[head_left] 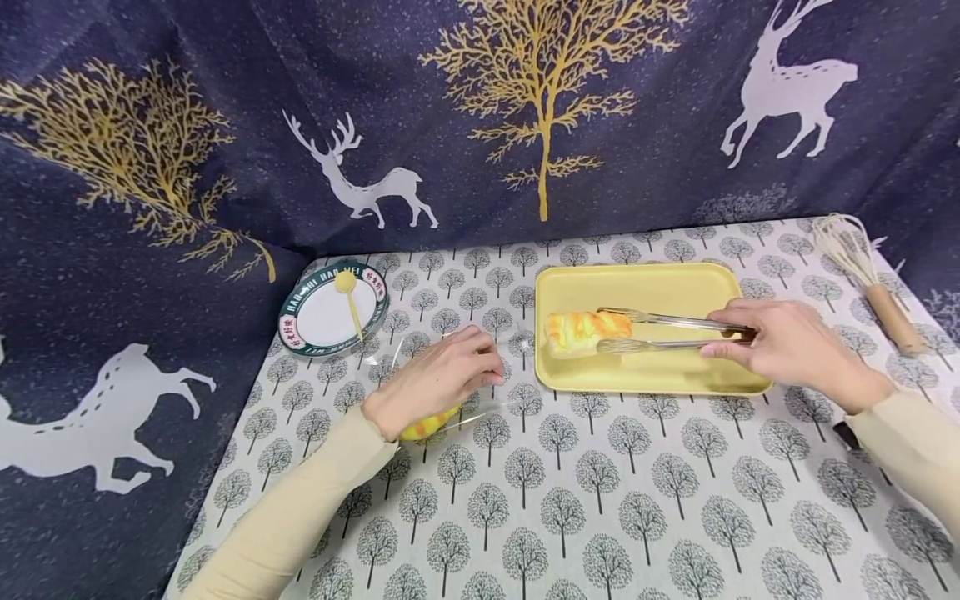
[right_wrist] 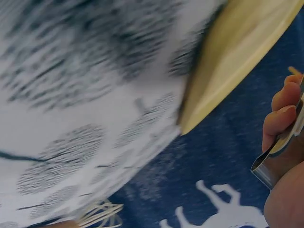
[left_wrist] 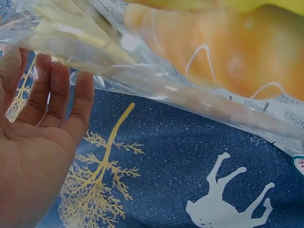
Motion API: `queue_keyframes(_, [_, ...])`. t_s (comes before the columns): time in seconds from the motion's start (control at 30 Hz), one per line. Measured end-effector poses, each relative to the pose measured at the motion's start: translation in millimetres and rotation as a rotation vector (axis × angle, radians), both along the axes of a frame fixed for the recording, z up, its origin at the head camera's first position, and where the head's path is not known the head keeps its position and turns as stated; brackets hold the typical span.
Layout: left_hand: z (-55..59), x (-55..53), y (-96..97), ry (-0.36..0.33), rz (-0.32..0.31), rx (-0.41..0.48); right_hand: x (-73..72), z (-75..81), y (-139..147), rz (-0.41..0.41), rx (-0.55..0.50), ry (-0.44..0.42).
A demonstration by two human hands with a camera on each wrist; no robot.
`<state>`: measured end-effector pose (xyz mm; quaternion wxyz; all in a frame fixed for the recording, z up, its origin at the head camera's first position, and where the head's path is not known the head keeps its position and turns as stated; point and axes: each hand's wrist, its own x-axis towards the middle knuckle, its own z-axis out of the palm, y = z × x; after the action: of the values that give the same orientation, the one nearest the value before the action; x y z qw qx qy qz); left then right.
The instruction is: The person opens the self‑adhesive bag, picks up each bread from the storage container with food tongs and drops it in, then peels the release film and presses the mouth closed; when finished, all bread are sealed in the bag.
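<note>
My right hand (head_left: 795, 342) grips metal tongs (head_left: 675, 321). Their tips lie on either side of a piece of bread (head_left: 581, 325) with an orange-brown top, at the left end of a yellow tray (head_left: 660, 287). Left of the tray, my left hand (head_left: 442, 375) holds the edge of a clear plastic bag (left_wrist: 104, 61) between curled fingers and thumb. A yellow and orange pattern (head_left: 427, 427) shows on the bag below the wrist; up close it looks like printed bread (left_wrist: 228, 52). The right wrist view shows only the tongs' bent end (right_wrist: 273, 166) in the fingers.
A green-rimmed plate (head_left: 311, 325) stands at the back left with a yellow spoon (head_left: 347, 283) on it. At the far right lies a whisk (head_left: 888, 312) with a wooden handle. A dark blue curtain (head_left: 480, 183) hangs behind the tree-patterned tablecloth (head_left: 555, 533).
</note>
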<state>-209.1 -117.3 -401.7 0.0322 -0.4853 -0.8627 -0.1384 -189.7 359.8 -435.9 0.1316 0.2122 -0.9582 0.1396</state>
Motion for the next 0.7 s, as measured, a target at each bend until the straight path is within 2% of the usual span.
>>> queue_keyframes(0.13, [0.6,1.6,0.8,0.006,0.002,-0.005,3.6,3.7,-15.1,0.102,-0.004,0.091])
queue_keyframes(0.2, [0.9,2.1,1.1,0.007,0.002,-0.011,6.0,5.4,-22.7,0.142,-0.015,0.099])
queue_keyframes(0.33, [-0.1,1.7,1.0,0.003,-0.005,-0.005,11.3,9.4,-38.6,0.156,-0.016,0.027])
queue_keyframes(0.47, [-0.4,1.5,1.4,0.000,-0.012,0.006,15.7,13.0,-56.1,0.132,0.002,-0.062])
queue_keyframes(0.7, [3.3,3.5,3.1,0.024,-0.012,-0.010,20.5,14.2,-84.1,0.134,0.005,-0.101])
